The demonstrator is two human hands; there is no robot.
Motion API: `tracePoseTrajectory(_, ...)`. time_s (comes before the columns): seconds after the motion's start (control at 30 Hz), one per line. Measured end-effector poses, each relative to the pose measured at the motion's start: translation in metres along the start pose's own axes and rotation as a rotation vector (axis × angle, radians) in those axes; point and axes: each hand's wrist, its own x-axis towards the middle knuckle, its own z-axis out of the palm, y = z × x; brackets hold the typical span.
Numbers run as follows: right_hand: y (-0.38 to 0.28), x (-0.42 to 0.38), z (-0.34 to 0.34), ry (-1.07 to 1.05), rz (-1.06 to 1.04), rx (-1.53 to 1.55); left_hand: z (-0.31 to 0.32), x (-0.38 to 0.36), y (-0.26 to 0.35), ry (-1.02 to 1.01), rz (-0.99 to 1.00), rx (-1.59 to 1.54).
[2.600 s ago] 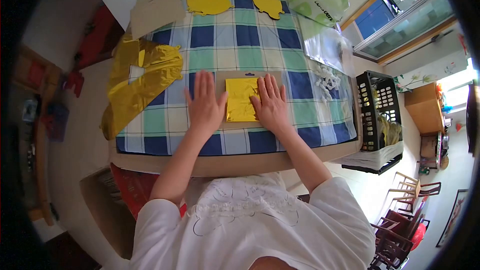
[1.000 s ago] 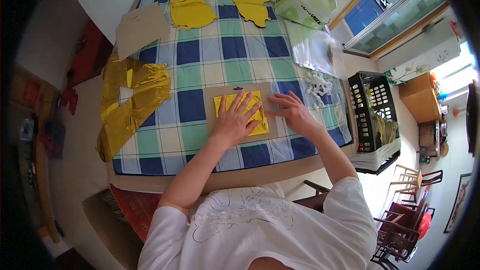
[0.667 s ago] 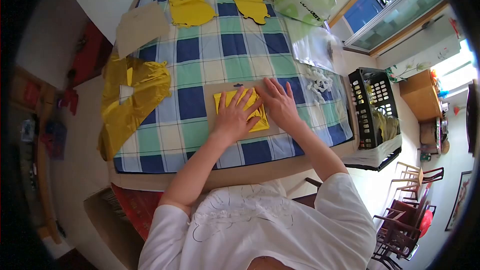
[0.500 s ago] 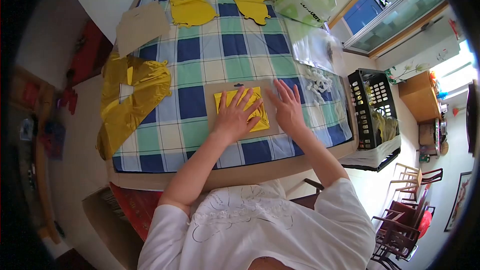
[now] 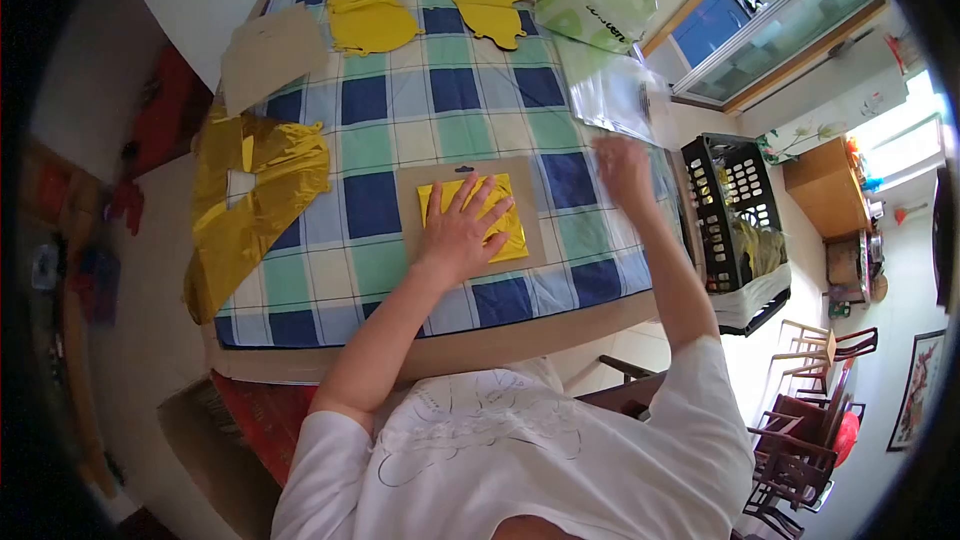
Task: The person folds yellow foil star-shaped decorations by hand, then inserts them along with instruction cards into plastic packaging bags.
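Observation:
My left hand lies flat, fingers spread, on a folded shiny gold foil piece. Under the foil is a tan cardboard card with a dark hanger-shaped slot at its top edge. To the right, my right hand reaches over the bed near the plastic sleeves. Its fingers are blurred and turned away, so I cannot make out whether they hold anything. The small white pile on that side is mostly hidden by this hand.
Large gold foil shapes lie at the left and yellow ones at the back. Other items are a cardboard sheet, clear plastic sleeves, a green-white bag and a black crate beside the checked bed.
My right hand has left the card's right edge and moved right and slightly up to the white pile. My left hand stays on the gold foil. The view has shifted slightly.

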Motion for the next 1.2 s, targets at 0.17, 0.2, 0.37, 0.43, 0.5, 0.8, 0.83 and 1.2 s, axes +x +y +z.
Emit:
tracePoseTrajectory(0.17, 0.064, 0.069, 0.029, 0.235, 0.201, -0.346, 0.004, -0.001, -0.003, 0.038, -0.006, -0.012)
tracePoseTrajectory(0.2, 0.064, 0.078, 0.033, 0.244, 0.2, -0.339, 0.003, -0.001, -0.003, 0.03, -0.01, -0.008)
tracePoseTrajectory(0.37, -0.072, 0.029, 0.04, -0.216, -0.228, 0.026, -0.007, -0.001, 0.001, -0.02, -0.016, 0.018)
tracePoseTrajectory(0.43, -0.089, 0.018, 0.047, -0.268, -0.113, 0.036, -0.002, 0.001, 0.0, -0.01, -0.014, 0.018)
tracePoseTrajectory(0.5, -0.09, 0.015, 0.051, -0.279, -0.069, 0.061, -0.002, 0.0, 0.0, -0.021, -0.022, 0.016)
tracePoseTrajectory(0.8, 0.103, 0.087, 0.035, 0.127, 0.435, -0.221, -0.002, 0.0, -0.001, 0.013, -0.013, -0.015)
tracePoseTrajectory(0.83, 0.132, 0.087, 0.037, 0.078, 0.525, -0.214, -0.003, 0.0, -0.001, 0.004, -0.012, -0.029)
tracePoseTrajectory(1.2, 0.055, 0.07, -0.007, 0.391, 0.134, -0.249, -0.005, -0.001, -0.001, -0.019, -0.018, -0.03)
